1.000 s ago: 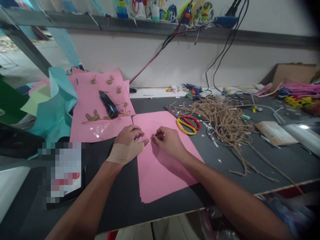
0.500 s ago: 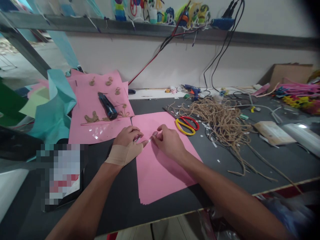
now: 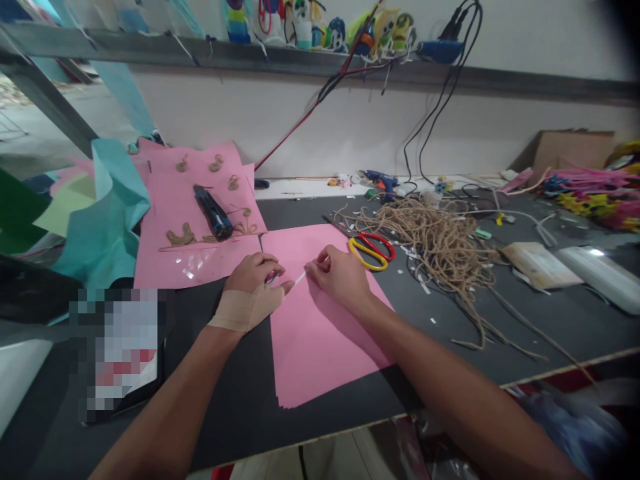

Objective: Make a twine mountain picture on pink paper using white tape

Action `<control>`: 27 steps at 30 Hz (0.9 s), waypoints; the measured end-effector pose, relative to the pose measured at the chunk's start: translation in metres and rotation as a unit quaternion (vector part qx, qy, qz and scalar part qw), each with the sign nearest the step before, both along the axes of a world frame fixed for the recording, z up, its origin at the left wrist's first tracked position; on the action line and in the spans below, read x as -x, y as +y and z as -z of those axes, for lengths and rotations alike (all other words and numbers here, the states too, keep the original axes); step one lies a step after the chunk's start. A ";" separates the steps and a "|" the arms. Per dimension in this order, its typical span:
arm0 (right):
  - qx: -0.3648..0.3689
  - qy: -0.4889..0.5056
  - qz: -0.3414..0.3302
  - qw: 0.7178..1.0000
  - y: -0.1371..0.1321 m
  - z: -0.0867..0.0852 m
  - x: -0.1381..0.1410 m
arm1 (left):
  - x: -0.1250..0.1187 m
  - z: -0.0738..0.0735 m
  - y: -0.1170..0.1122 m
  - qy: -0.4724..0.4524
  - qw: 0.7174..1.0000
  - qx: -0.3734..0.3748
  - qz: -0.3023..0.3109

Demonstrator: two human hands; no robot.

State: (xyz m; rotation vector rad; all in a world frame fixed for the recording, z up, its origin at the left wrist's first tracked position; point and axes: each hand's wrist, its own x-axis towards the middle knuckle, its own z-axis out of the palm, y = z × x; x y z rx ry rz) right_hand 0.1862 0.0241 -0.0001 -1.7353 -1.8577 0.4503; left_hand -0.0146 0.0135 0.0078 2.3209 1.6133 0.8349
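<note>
My right hand pinches a thin white strip between thumb and fingertips, above a stack of pink paper sheets. The strip runs towards the thumb of my left hand, which has a beige bandage around the wrist and palm. My left fingers are curled at the sheets' left edge, around something small and partly dark that I cannot make out. Scissors with one red and one yellow handle lie just beyond my right hand, touching the sheets' corner.
A heap of brown twine lies on the right. On the left, a box cutter rests on a pink sheet with small twine shapes. Behind are a blue glue gun and cables; a pixelated device lies front left.
My right hand has moved slightly away from the left, and more of the white strip shows between them. My left hand has stayed almost still. The view has shifted slightly.
</note>
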 end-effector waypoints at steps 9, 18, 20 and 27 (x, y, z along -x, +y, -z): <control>-0.003 -0.012 0.016 1.000 0.005 0.000 -0.007 | -0.001 0.000 0.000 0.000 1.000 -0.003 -0.001; -0.012 0.010 -0.063 0.998 0.000 0.001 -0.013 | -0.003 -0.001 -0.004 0.001 1.000 -0.018 0.005; -0.015 0.020 -0.079 0.997 0.000 0.001 -0.013 | -0.004 0.000 -0.004 -0.009 1.000 -0.026 0.014; -0.065 0.032 -0.150 0.986 -0.002 0.004 -0.013 | -0.007 0.004 -0.005 -0.072 0.991 -0.051 0.096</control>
